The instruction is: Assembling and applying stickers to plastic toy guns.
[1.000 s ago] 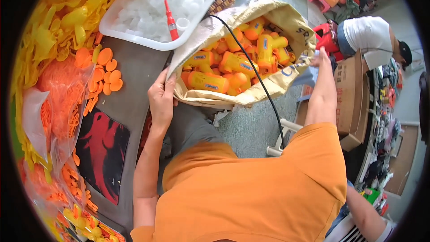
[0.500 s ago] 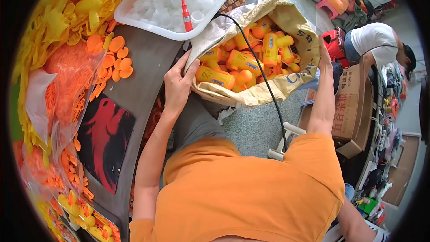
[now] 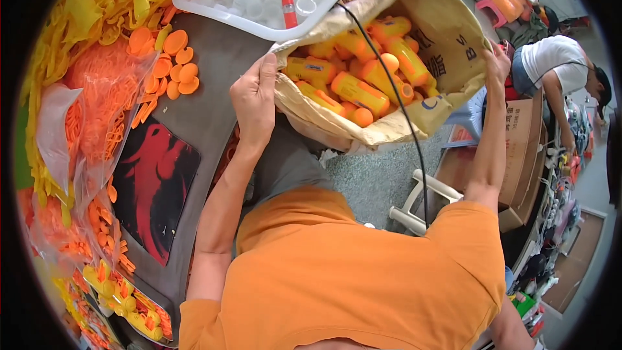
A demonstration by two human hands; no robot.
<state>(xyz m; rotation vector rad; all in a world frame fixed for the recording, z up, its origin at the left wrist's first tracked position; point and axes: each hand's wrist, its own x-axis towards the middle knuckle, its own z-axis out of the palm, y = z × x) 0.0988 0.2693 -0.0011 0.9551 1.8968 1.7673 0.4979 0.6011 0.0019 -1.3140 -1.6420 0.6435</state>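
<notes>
Between my arms hangs a large woven sack [image 3: 461,44], its mouth wide and its rim partly folded down. Inside lie several yellow-and-orange plastic toy parts [image 3: 360,93], each a stubby barrel shape with an orange knob. My left hand [image 3: 254,100] is closed on the sack's left rim, thumb up. On the far right side my right hand [image 3: 497,65] grips the opposite rim. A thin black cable [image 3: 407,113] crosses in front of the sack's mouth. The sack's bottom is hidden.
On the grey table [image 3: 201,58] at left lie orange discs [image 3: 175,43], yellow parts [image 3: 84,6] and a black-and-red mat [image 3: 155,181]. A white tray [image 3: 259,24] holds translucent caps and a red screwdriver [image 3: 287,0]. At right are a cardboard box [image 3: 521,149] and another person [image 3: 554,65] bending.
Both hands have shifted the sack slightly right, and its far rim stands higher. The toy parts inside have tumbled into new positions. The other person's arm now reaches down.
</notes>
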